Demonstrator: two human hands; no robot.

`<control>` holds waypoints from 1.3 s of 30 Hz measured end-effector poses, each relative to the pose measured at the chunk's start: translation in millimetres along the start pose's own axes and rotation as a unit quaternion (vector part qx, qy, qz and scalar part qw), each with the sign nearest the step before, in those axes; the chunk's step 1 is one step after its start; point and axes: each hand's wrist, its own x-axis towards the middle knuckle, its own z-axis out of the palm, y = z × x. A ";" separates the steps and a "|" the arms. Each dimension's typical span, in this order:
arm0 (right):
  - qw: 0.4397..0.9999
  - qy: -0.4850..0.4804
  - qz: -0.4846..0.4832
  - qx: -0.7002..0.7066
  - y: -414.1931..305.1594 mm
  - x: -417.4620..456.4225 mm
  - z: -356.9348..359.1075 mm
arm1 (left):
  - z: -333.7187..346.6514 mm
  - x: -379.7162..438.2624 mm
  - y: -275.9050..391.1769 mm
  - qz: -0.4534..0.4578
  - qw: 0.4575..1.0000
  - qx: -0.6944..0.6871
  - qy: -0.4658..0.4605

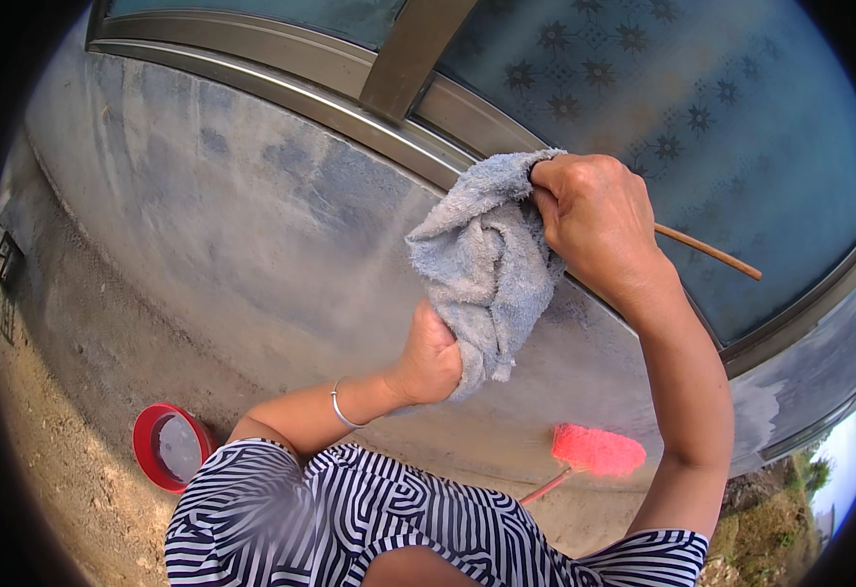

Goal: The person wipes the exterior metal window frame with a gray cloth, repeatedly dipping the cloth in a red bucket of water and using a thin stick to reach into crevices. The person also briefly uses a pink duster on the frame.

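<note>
A crumpled grey-blue terry towel (pixel 490 271) is bunched between my two hands in front of the window. My left hand (pixel 432 359), below a silver bangle (pixel 340 403), grips the towel's lower end. Higher up, my right hand (pixel 597 213) pinches the upper edge close to the window frame (pixel 465 110). A thin wooden stick (pixel 710 252) juts out to the right from behind my right wrist. Its other end is hidden, so I cannot tell whether the hand or the towel holds it.
A grey plastered wall (pixel 252 220) runs below the sliding window's patterned glass (pixel 751 147). At lower left, a red bucket (pixel 156 462) holds cloudy water on the ground. A bright pink fluffy duster head (pixel 597 449) on a handle is at lower right.
</note>
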 end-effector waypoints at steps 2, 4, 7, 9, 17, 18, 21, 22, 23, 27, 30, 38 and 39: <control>0.997 0.061 -0.008 0.036 4.6 -10.5 14.1 | -0.7 -0.1 3.6 0.007 1.000 0.011 -0.011; 0.995 0.086 -0.017 0.052 0.6 -15.9 18.6 | 7.1 -5.0 1.7 0.024 0.999 -0.003 0.034; 0.994 0.096 -0.049 0.024 -9.0 -6.5 24.6 | 1.5 -1.8 5.1 0.038 0.999 0.004 0.026; 0.993 0.094 -0.074 0.010 -17.7 12.8 29.4 | -10.7 2.1 8.8 0.064 0.997 0.033 0.031; 0.993 0.086 -0.083 -0.002 -15.2 11.9 30.6 | -20.0 -8.2 7.0 0.010 0.989 -0.059 0.132; 0.995 0.088 -0.056 -0.002 0.1 -10.4 30.4 | -13.2 -13.4 2.1 -0.011 0.988 -0.071 0.139; 0.996 0.076 0.040 0.019 32.7 -79.0 25.6 | -16.2 -23.1 -24.1 -0.033 0.999 0.039 0.008; 0.993 0.082 0.078 0.042 42.1 -102.6 23.3 | -9.3 -23.6 -32.9 -0.050 0.999 -0.013 0.009; 0.986 0.078 0.096 0.113 55.6 -131.1 20.5 | 4.8 -20.5 -35.2 -0.067 0.996 -0.057 -0.002; 0.900 0.051 0.305 0.307 68.6 -242.2 -2.0 | 74.1 3.4 -42.9 -0.089 0.978 -0.159 -0.098; 0.730 0.159 0.465 0.475 68.9 -303.7 4.0 | 124.1 18.9 -67.4 -0.056 0.972 -0.139 -0.180; 0.857 0.255 0.394 -0.215 168.3 -380.3 -53.6 | 285.4 14.9 -117.6 -0.142 0.933 -0.153 -0.292; 0.851 0.240 0.383 -0.268 177.1 -370.1 -70.9 | 301.8 13.1 -125.3 -0.133 0.931 -0.185 -0.284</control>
